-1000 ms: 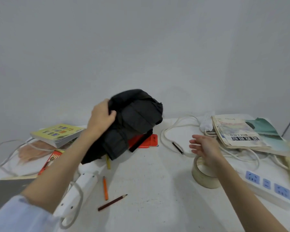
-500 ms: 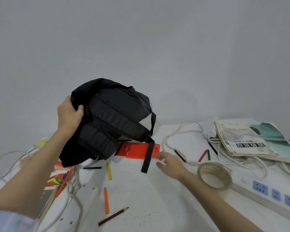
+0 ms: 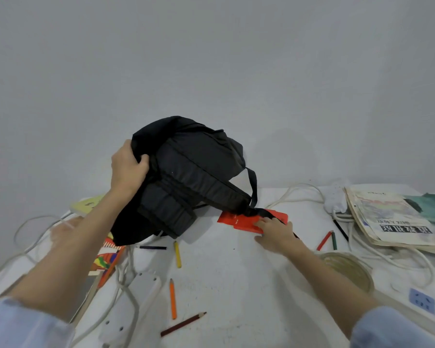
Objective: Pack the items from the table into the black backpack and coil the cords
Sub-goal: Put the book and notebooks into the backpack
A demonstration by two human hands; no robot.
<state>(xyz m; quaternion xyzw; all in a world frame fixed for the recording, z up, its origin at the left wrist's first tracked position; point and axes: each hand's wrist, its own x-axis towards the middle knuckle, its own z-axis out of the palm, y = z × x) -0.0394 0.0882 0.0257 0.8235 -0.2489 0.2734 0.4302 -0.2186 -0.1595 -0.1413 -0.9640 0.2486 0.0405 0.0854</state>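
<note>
Holding backpack [image 3: 186, 177] up off surface [image 3: 224, 277], left hand [image 3: 127, 167] fingers clenched in its fabric, likely freeing space. Right hand [image 3: 274, 232] fingers flat, relaxed on red card [image 3: 239, 219] just beside backpack, probably to pack.

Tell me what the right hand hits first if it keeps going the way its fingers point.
The right hand is already at the red card, with the backpack's black strap lying across it; contact looks likely, though depth is unclear.

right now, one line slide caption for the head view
Left hand lifts black backpack; right hand touches red card.
</note>
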